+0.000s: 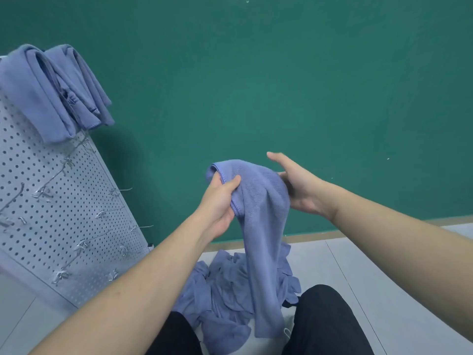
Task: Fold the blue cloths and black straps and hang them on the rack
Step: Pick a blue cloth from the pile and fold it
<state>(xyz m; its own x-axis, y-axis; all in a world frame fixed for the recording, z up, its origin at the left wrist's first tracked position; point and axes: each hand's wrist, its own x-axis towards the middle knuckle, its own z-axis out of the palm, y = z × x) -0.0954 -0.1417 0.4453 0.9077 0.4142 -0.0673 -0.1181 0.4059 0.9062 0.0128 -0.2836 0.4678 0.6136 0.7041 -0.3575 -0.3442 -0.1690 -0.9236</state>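
The left hand grips a blue cloth at its upper edge, thumb laid over the stitched hem and the other fingers tucked behind the fabric; the cloth is held up in front of the green wall and hangs in a long doubled fold down between the person's knees. The right hand is at the cloth's right side — thumb stretched out straight above it, palm turned toward the fabric, fingers hidden behind the fold, so whether they pinch it cannot be told. Below the hanging cloth a heap of loose blue cloths lies crumpled on the pale tiled floor, just in front of the dark trousers. At the left a grey pegboard rack leans across the view, with thin metal hooks sticking out of its holes; two folded blue cloths are draped over its top edge, side by side and touching — well apart from the hands.
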